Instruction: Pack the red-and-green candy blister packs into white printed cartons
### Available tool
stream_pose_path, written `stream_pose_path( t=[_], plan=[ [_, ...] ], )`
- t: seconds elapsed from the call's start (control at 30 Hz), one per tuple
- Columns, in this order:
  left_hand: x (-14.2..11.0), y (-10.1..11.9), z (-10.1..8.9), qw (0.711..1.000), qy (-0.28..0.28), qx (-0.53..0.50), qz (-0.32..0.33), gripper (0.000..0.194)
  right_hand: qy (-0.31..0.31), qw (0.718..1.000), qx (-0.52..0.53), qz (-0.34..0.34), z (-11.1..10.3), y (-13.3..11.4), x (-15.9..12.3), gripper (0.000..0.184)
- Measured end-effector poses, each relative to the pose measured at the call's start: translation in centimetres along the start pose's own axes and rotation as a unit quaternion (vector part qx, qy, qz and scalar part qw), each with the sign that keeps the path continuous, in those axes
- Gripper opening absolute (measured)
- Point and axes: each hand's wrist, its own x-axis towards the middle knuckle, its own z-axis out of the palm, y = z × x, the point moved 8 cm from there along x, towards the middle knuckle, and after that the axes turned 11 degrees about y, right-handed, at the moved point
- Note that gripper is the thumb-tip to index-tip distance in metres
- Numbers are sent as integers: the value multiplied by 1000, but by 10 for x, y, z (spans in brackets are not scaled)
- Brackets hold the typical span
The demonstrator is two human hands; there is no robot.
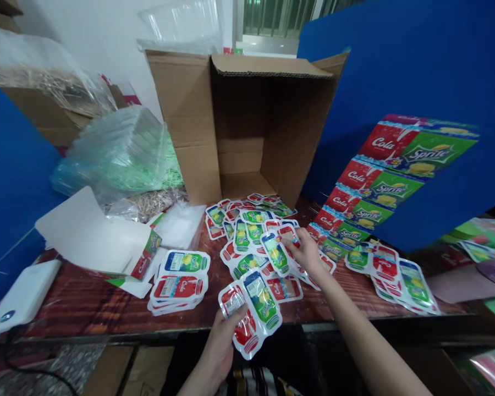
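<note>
Red-brown table [82, 316] has the left hand [223, 335] near its front edge, fingers closed on a Cola-Sprite packet [251, 313], while the right hand [307, 254], half closed, pinches another packet [277, 252] above the pile, before the open carton [247, 126].

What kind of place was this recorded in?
Probably a small packing workshop: a heap of loose Cola and Sprite packets covers the bench, printed boxes stand stacked on the right, and a large open carton sits behind.
</note>
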Motion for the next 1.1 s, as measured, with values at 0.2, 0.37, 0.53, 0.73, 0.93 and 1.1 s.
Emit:
stream_pose_path(
  t=[0.2,0.37,0.53,0.73,0.93,1.1],
  plan=[
    [0,-1,0,1000,2,-16,-8,53,10,995,74,-61,-7,-17,-16,24],
    [-1,-3,-2,1000,6,-13,-13,54,82,996,30,31,-21,26,-8,34],
    [-2,-5,-4,1000,17,-14,-16,49,-34,999,35,-11,-11,40,-8,38],
    [-2,-7,-2,1000,18,-11,-18,50,70,997,4,14,-35,34,-10,35],
    [-3,-8,1,1000,18,-5,-19,51,63,960,186,202,-10,49,-3,48],
    [-4,-6,-1,1000,19,-4,-11,51,84,961,99,246,6,66,6,77]
  ],
)
